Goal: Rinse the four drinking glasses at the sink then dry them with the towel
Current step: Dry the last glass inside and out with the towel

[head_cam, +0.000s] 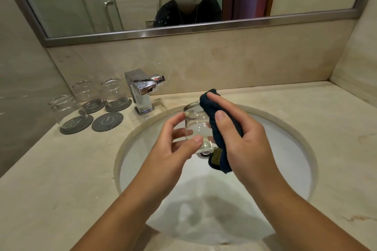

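Glass [196,126] is being pinched lightly by left hand [175,149] over sink [285,128] while right hand [244,140] is clutching towel [224,162] against it, a likely wet grip risking a slip and smash.

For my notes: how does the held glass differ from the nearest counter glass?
The held glass tilts over the sink; the counter glass stands on a coaster. The left hand grips the held glass, the right hand holds a towel to it; the counter glass is untouched. Both are clear.
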Demonstrator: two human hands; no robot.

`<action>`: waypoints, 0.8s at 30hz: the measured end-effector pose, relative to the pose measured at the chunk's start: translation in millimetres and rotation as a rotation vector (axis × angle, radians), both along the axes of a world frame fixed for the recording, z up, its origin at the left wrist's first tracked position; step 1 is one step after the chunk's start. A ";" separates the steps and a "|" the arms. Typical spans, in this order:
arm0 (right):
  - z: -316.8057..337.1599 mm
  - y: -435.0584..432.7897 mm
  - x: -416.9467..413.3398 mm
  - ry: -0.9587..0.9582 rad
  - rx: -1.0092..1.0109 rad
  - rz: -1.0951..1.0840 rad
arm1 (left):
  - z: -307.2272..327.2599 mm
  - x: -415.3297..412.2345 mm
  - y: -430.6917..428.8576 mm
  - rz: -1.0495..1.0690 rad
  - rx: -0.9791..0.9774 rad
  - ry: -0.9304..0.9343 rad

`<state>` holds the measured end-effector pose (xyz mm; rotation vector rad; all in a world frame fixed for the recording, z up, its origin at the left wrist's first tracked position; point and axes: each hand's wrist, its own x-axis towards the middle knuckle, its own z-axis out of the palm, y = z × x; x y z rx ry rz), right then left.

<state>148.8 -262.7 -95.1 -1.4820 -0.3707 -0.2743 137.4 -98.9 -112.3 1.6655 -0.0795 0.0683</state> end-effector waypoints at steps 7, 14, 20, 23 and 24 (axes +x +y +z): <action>-1.8 5.4 -1.7 -0.066 -0.060 0.039 | 5.9 -3.9 -3.2 0.088 -0.024 0.000; 4.2 -2.0 7.4 0.185 0.236 0.160 | 9.2 -7.8 4.0 -0.093 -0.144 0.009; 2.0 -9.3 14.7 0.456 0.338 0.332 | 9.0 -9.1 3.3 -0.233 -0.081 -0.048; 4.5 -8.5 14.6 0.431 0.450 0.307 | 10.1 -6.3 3.9 -0.164 0.058 -0.092; 5.3 -8.5 14.4 0.412 0.461 0.275 | 11.5 -5.6 4.9 -0.094 0.089 -0.102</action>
